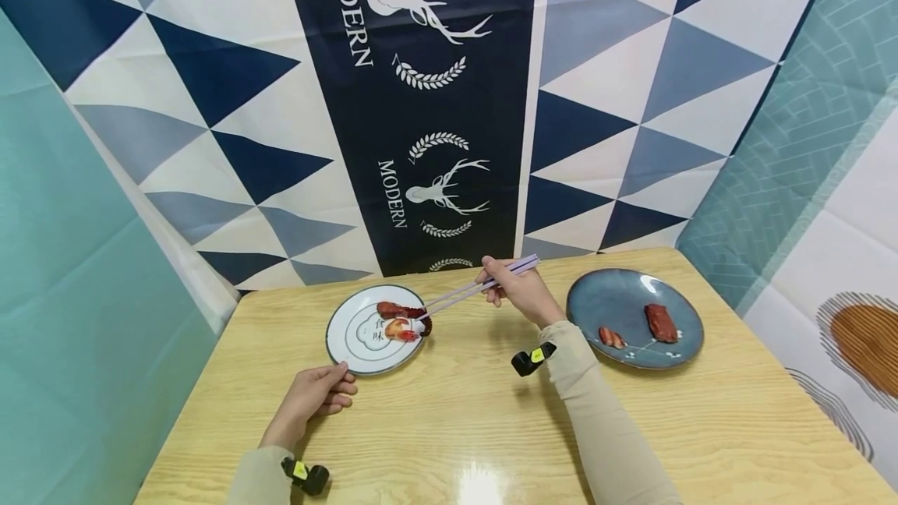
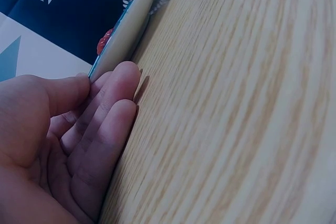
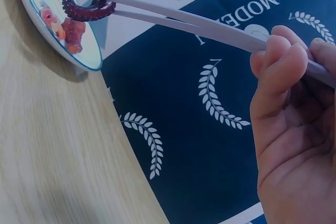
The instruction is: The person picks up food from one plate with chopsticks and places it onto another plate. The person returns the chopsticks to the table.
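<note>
My right hand [image 1: 521,293] grips a pair of pale purple chopsticks [image 1: 459,294]. Their tips pinch a dark red octopus tentacle [image 3: 86,13], curled and lined with suckers, above the right side of a white plate [image 1: 342,333] with a dark rim. On that plate lie a reddish-brown food piece [image 1: 390,309] and an orange-and-white piece [image 1: 398,330] that looks like shrimp. With thumb on top and fingers below, my left hand [image 1: 316,394] holds the plate's near edge. The left wrist view shows the thumb [image 2: 68,95] against the rim.
To the right, a blue-grey plate [image 1: 585,298] bears a dark red slab of meat [image 1: 661,323] and a smaller striped piece [image 1: 611,337]. Both plates stand on a light wooden table [image 1: 435,419]. Patterned cloth [image 1: 463,115] hangs behind the table's far edge.
</note>
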Motion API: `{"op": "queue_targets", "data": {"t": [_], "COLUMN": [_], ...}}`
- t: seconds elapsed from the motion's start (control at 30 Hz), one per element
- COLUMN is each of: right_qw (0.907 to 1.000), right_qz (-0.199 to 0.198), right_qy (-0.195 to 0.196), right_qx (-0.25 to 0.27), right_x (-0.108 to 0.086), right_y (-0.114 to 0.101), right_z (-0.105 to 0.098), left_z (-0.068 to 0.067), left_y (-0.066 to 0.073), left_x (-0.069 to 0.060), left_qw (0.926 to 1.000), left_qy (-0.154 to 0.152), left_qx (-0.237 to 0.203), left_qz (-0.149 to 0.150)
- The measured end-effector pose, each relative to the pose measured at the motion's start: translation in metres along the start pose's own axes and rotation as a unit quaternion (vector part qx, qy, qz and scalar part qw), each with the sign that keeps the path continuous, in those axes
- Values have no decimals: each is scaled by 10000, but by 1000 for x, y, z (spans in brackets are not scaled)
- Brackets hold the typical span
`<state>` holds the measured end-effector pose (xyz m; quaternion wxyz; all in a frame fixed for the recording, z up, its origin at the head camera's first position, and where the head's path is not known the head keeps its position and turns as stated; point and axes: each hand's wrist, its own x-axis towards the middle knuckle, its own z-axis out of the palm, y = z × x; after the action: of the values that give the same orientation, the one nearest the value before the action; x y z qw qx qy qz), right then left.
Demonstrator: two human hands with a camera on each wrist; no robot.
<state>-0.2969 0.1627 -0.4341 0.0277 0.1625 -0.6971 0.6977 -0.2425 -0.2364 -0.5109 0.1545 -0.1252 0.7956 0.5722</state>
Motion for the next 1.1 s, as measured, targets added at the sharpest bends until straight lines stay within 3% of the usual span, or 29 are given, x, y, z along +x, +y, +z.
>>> {"op": "queue_targets", "data": {"t": [1.1], "right_qw": [9994], "right_qz": [140], "right_qy": [-203], "right_qx": [-232], "right_x": [7], "right_y": [15], "right_z": [32], "left_z": [-1], "left_y": [-1], "left_x": [-1], "left_qw": [9999], "left_qy": [-85], "left_qx": [-53], "left_qz": [127]}}
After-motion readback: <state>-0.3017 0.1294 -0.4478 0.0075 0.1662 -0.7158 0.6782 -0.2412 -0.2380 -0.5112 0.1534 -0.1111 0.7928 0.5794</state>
